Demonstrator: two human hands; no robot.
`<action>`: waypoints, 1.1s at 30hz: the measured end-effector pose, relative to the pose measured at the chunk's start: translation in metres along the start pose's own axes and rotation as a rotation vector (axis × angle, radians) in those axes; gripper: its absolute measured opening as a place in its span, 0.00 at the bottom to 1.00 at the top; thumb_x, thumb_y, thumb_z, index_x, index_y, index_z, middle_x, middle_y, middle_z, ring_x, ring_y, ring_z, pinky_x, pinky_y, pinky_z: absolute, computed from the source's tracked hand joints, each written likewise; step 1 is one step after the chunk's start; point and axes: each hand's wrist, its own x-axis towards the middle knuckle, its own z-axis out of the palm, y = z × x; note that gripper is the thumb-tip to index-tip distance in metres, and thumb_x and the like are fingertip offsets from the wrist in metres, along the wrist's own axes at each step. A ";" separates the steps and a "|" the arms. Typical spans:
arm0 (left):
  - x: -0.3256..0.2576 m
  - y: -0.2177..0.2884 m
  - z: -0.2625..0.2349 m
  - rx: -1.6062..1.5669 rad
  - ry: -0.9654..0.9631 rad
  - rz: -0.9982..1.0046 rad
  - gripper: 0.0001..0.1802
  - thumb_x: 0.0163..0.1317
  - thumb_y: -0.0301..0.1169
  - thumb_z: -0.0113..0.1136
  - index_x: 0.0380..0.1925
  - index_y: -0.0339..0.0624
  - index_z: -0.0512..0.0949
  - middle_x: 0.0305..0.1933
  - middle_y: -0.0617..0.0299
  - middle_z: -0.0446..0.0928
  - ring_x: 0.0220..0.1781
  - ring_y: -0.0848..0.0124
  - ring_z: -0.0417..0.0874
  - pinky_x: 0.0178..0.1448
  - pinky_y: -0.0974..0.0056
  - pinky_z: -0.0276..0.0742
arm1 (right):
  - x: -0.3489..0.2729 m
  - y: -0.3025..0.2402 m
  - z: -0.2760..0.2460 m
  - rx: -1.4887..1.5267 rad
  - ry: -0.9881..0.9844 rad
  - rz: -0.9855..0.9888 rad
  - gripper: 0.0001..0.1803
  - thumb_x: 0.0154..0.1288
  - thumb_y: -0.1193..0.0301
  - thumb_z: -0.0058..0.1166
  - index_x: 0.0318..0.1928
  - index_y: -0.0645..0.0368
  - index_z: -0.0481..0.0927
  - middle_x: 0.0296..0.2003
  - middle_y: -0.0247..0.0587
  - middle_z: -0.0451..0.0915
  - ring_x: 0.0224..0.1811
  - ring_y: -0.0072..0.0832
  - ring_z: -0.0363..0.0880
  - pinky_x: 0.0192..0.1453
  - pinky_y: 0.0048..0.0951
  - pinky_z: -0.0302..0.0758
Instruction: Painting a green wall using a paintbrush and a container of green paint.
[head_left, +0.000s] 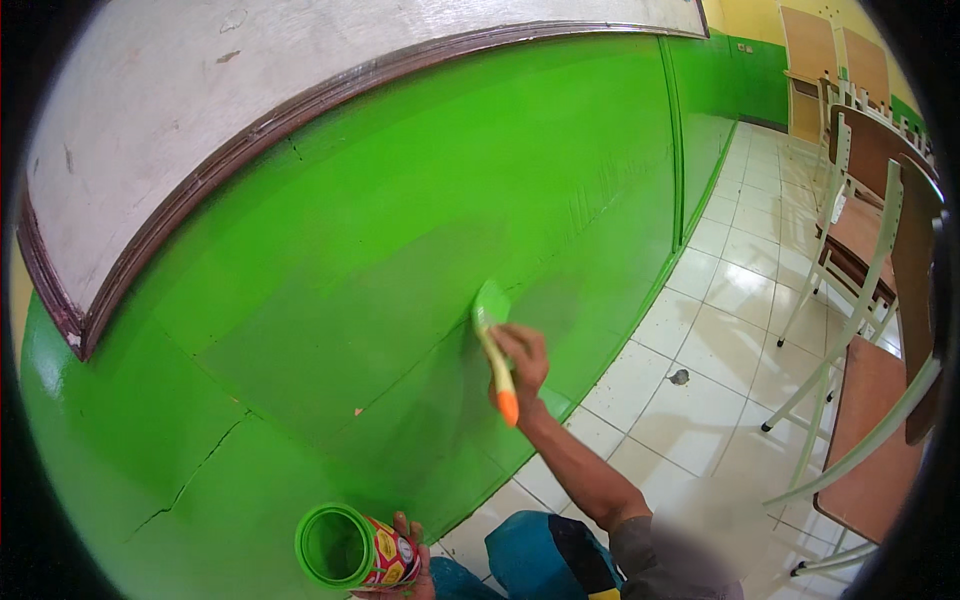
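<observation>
My right hand [524,362] is closed around a paintbrush [497,360] with a cream handle and an orange end. The green-coated bristles press against the green wall [420,290]. At the lower edge, my left hand [412,562] grips a paint can [345,548] with a red and yellow label. The can is tilted so its open mouth shows, with green paint coating its rim and inside. Around the brush the wall has darker, duller patches beside glossier bright green. A crack [195,475] runs through its lower left part.
Above the green area hangs a whitish board [250,60] with a dark brown frame [290,108]. White floor tiles [690,380] stretch along the wall's right side, with a small dark piece [679,377] on them. Wooden chairs [875,430] with pale metal legs stand at the right.
</observation>
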 end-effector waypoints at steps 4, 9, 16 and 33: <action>-0.003 -0.001 -0.001 -0.114 -0.032 0.010 0.59 0.49 0.56 0.75 0.75 0.45 0.55 0.80 0.46 0.51 0.81 0.45 0.46 0.80 0.38 0.51 | -0.012 -0.031 -0.018 0.209 -0.141 0.009 0.15 0.55 0.79 0.65 0.46 0.60 0.83 0.42 0.47 0.82 0.43 0.38 0.81 0.45 0.37 0.77; -0.012 0.000 0.007 -0.021 0.073 0.043 0.60 0.48 0.56 0.76 0.76 0.45 0.54 0.80 0.45 0.49 0.82 0.43 0.43 0.80 0.36 0.48 | 0.005 0.038 -0.016 0.518 -0.027 0.686 0.18 0.59 0.73 0.67 0.49 0.63 0.80 0.45 0.33 0.80 0.48 0.25 0.76 0.54 0.32 0.72; 0.008 -0.010 0.015 -0.244 0.061 -0.002 0.65 0.46 0.53 0.77 0.78 0.52 0.46 0.81 0.43 0.41 0.82 0.41 0.35 0.79 0.34 0.47 | 0.054 0.092 -0.031 0.241 0.324 0.659 0.17 0.66 0.75 0.62 0.53 0.69 0.78 0.45 0.39 0.80 0.45 0.25 0.76 0.52 0.29 0.72; 0.031 -0.004 0.021 -0.242 -0.019 0.047 0.58 0.51 0.50 0.73 0.76 0.50 0.50 0.80 0.46 0.49 0.82 0.45 0.42 0.80 0.32 0.37 | 0.067 -0.200 -0.152 0.762 -1.646 0.823 0.40 0.42 0.76 0.67 0.63 0.64 0.77 0.27 0.36 0.82 0.31 0.28 0.81 0.41 0.28 0.75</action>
